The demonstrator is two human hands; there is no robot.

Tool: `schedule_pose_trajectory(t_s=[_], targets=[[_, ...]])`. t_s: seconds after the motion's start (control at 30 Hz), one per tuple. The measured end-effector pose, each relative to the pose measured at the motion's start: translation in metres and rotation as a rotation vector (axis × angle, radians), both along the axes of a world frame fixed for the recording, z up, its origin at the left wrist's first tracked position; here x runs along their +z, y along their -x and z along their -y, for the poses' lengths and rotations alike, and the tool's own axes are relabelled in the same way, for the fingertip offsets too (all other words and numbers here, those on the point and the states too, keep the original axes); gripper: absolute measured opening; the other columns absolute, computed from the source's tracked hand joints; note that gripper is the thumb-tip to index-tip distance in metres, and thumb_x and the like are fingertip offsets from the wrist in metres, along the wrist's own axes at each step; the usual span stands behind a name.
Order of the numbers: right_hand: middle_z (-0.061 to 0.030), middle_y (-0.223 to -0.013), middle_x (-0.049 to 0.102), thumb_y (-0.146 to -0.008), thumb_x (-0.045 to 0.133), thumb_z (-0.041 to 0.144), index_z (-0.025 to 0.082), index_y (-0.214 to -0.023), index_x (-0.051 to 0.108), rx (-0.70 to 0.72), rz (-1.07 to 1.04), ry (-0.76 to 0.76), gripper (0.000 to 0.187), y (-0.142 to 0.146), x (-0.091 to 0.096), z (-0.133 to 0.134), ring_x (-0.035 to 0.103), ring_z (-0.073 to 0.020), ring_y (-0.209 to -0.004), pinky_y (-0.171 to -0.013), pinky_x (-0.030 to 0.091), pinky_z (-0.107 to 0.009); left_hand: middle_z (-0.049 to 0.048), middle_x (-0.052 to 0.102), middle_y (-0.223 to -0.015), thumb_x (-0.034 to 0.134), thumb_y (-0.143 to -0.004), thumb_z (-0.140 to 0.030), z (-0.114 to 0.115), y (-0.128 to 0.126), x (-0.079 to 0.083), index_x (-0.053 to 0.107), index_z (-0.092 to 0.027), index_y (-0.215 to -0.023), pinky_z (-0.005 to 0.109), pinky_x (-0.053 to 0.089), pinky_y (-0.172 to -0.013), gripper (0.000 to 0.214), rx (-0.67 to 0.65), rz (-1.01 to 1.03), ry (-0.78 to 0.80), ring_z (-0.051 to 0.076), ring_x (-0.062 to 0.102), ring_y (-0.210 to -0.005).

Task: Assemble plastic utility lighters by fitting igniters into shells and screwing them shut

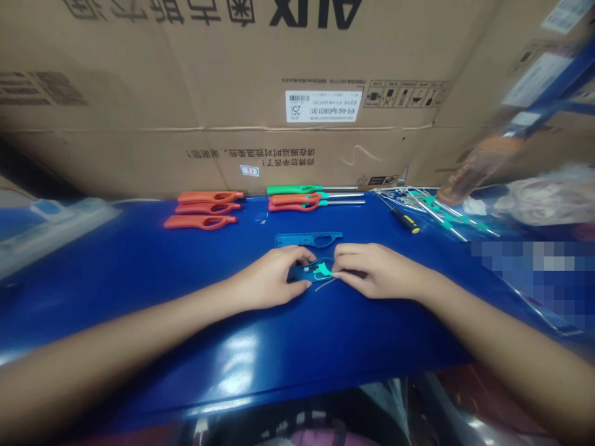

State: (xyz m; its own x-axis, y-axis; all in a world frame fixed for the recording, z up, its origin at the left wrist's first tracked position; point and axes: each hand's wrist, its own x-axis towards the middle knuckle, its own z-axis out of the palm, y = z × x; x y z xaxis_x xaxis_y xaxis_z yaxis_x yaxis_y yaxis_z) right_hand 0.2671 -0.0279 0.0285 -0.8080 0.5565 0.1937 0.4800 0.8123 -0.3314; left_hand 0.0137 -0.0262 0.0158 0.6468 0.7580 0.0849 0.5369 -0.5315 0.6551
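My left hand (274,277) is closed on a blue plastic handle shell (300,273) lying on the blue table (139,272). My right hand (372,269) pinches a small teal trigger part with a thin wire (321,270) that sits in that shell. The fingers of both hands meet over the shell. A second blue handle shell (307,239) lies flat just beyond the hands.
Three orange handle shells (204,209) lie at the back left. Assembled green and orange lighters with metal tubes (307,198) lie at the back centre. A black-and-yellow screwdriver (405,221) and metal tubes with teal parts (437,207) are on the right. Large cardboard boxes (260,87) stand behind the table.
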Motion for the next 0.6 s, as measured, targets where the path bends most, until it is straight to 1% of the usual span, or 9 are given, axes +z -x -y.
schedule_pose_trajectory(t_s=[0.1, 0.23, 0.33, 0.43, 0.53, 0.6], targets=[[-0.0052, -0.092, 0.064, -0.100, 0.051, 0.025, 0.018, -0.091, 0.067, 0.003, 0.018, -0.035, 0.020, 0.001, -0.001, 0.000, 0.061, -0.0154, -0.076, -0.066, 0.044, -0.026, 0.0059, 0.071, -0.112, 0.068, -0.079, -0.016, -0.001, 0.000, -0.001, 0.067, -0.019, -0.112, 0.035, 0.053, -0.091, 0.033, -0.047, 0.014, -0.013, 0.022, 0.067, -0.098], [-0.0044, -0.091, 0.063, -0.101, 0.051, 0.027, 0.019, -0.090, 0.067, -0.004, 0.047, -0.074, 0.022, 0.001, -0.004, 0.000, 0.060, -0.0143, -0.073, -0.064, 0.042, -0.026, 0.0049, 0.072, -0.105, 0.067, -0.075, -0.013, 0.001, -0.002, -0.005, 0.068, -0.018, -0.109, 0.033, 0.053, -0.086, 0.034, -0.017, 0.070, -0.041, 0.020, 0.067, -0.092], [-0.0039, -0.091, 0.064, -0.101, 0.051, 0.028, 0.019, -0.089, 0.068, 0.000, 0.051, -0.105, 0.022, 0.000, -0.005, 0.000, 0.059, -0.0134, -0.071, -0.063, 0.041, -0.025, 0.0049, 0.072, -0.100, 0.068, -0.083, -0.025, 0.003, -0.006, -0.009, 0.069, -0.017, -0.103, 0.032, 0.052, -0.082, 0.022, 0.042, 0.137, -0.046, 0.019, 0.066, -0.087], [-0.0039, -0.090, 0.065, -0.102, 0.049, 0.028, 0.019, -0.089, 0.069, 0.029, 0.066, -0.157, 0.025, 0.001, -0.006, 0.000, 0.058, -0.0129, -0.070, -0.061, 0.039, -0.025, 0.0049, 0.073, -0.096, 0.064, -0.091, -0.037, 0.005, -0.010, -0.012, 0.071, -0.017, -0.097, 0.031, 0.051, -0.080, 0.021, 0.098, 0.162, -0.048, 0.018, 0.066, -0.084], [-0.0037, -0.089, 0.064, -0.104, 0.047, 0.031, 0.019, -0.089, 0.068, 0.056, 0.092, -0.210, 0.029, 0.002, -0.007, 0.000, 0.057, -0.0125, -0.068, -0.061, 0.038, -0.025, 0.0040, 0.073, -0.092, 0.064, -0.092, -0.036, 0.005, -0.011, -0.012, 0.071, -0.017, -0.094, 0.029, 0.050, -0.077, 0.020, 0.106, 0.160, -0.065, 0.017, 0.066, -0.082], [-0.0036, -0.089, 0.063, -0.104, 0.048, 0.035, 0.019, -0.090, 0.067, 0.039, 0.096, -0.230, 0.028, 0.003, -0.007, 0.000, 0.056, -0.0126, -0.068, -0.061, 0.039, -0.025, 0.0035, 0.073, -0.091, 0.065, -0.091, -0.034, 0.005, -0.011, -0.012, 0.072, -0.018, -0.092, 0.029, 0.050, -0.075, 0.018, 0.109, 0.163, -0.073, 0.017, 0.065, -0.081]])
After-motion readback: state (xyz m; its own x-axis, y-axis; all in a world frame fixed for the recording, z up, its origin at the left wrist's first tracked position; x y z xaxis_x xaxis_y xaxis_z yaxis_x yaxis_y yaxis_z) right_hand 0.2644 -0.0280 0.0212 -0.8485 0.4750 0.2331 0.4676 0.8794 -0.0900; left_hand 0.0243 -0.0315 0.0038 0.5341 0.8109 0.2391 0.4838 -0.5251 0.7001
